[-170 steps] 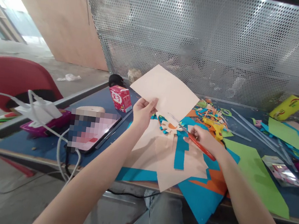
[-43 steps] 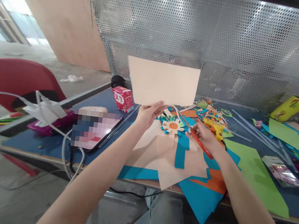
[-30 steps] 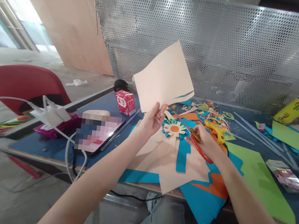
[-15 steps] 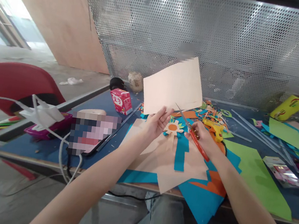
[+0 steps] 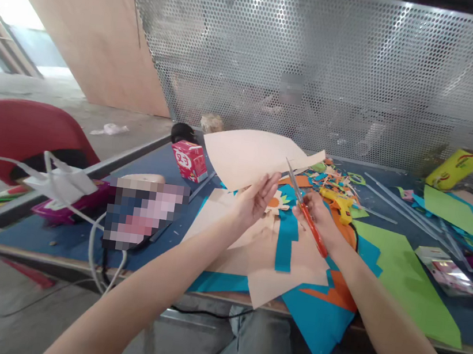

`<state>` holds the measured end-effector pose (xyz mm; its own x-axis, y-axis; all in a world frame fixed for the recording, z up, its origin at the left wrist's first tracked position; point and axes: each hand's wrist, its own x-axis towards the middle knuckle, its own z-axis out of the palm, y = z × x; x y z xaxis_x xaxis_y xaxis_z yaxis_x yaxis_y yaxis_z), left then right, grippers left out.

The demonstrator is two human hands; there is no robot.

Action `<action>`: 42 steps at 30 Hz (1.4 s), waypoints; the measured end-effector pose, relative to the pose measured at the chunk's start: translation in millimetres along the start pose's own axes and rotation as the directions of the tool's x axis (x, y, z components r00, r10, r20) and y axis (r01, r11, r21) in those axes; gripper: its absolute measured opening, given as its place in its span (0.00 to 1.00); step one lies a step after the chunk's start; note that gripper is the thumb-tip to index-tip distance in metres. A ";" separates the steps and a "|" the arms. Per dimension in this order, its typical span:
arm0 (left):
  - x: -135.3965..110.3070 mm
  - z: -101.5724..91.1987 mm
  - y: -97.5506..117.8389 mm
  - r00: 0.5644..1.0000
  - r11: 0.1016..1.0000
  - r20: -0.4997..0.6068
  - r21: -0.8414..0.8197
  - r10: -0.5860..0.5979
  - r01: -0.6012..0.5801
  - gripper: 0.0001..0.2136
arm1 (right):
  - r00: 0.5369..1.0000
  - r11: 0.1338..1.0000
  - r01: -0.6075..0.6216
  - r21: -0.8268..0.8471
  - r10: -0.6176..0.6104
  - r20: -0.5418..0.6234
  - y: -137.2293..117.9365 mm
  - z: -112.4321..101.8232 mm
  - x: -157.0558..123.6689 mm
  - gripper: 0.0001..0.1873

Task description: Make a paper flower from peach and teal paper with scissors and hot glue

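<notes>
My left hand [image 5: 256, 200] pinches the near edge of a cream paper sheet [image 5: 252, 156], which curves over above the table. My right hand [image 5: 316, 213] grips red-handled scissors [image 5: 304, 212]; their blades point up and meet the sheet's right edge. Under the hands lies a paper flower [image 5: 279, 202] with an orange centre, on a blue strip [image 5: 285, 242] and cream sheets.
Blue table [image 5: 76, 231] with green sheet [image 5: 399, 268], paper scraps, a yellow glue gun [image 5: 338, 201], a red carton [image 5: 189, 160], a blurred tablet [image 5: 144, 217], a white charger and cable [image 5: 65, 184]. Perforated metal screen [image 5: 342, 69] behind. Red chair [image 5: 20, 128] at left.
The cream sheet has tipped from upright to lying curved and lower. The scissors have risen to its right edge. Both hands have drawn closer together.
</notes>
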<state>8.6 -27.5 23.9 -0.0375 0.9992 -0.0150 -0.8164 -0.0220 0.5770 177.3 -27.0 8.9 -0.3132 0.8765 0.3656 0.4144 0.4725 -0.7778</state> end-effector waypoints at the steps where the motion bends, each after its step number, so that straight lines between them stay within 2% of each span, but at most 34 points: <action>1: -1.0 0.5 -0.1 1.000 1.000 -0.004 -0.003 -0.006 0.006 0.08 | 1.000 1.000 -0.009 -0.001 0.009 0.010 -1.2 0.5 -0.5 0.16; 7: -5.5 6.1 -1.8 0.999 0.999 -0.042 -0.006 -0.032 0.032 0.09 | 1.000 0.999 -0.021 0.028 0.020 0.020 -8.7 3.0 -4.0 0.16; 15: -1.3 -0.9 -4.0 0.999 0.999 0.005 0.008 -0.042 0.042 0.10 | 0.996 0.994 -0.082 0.077 0.079 0.037 -15.5 1.6 -4.5 0.17; 21: -0.9 -2.2 -2.1 0.999 0.999 -0.021 0.044 -0.025 0.026 0.09 | 0.998 0.997 -0.065 0.033 0.064 0.007 -4.6 2.8 -2.2 0.16; 26: -0.1 -1.3 0.1 1.000 1.000 -0.008 0.013 -0.004 0.004 0.12 | 1.000 1.000 -0.014 0.011 0.014 -0.019 4.7 3.7 -2.1 0.13; 33: 2.1 -3.6 1.8 1.000 0.996 -0.007 0.087 -0.008 0.009 0.10 | 1.000 1.000 -0.012 0.015 0.012 -0.012 7.8 3.1 -0.4 0.13; 38: 1.9 -2.4 1.1 0.998 0.996 -0.058 0.087 0.002 0.003 0.09 | 1.000 0.999 -0.022 0.024 0.022 -0.012 12.1 4.6 0.7 0.13; 42: 1.4 -2.4 0.5 0.999 0.997 -0.054 0.082 -0.010 0.014 0.09 | 1.000 1.000 -0.005 0.024 0.006 -0.020 10.9 4.3 0.2 0.13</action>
<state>6.8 -26.2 22.2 -0.0607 0.9961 -0.0644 -0.7671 -0.0052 0.6415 178.1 -22.0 -1.7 -0.2932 0.8810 0.3714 0.3959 0.4655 -0.7916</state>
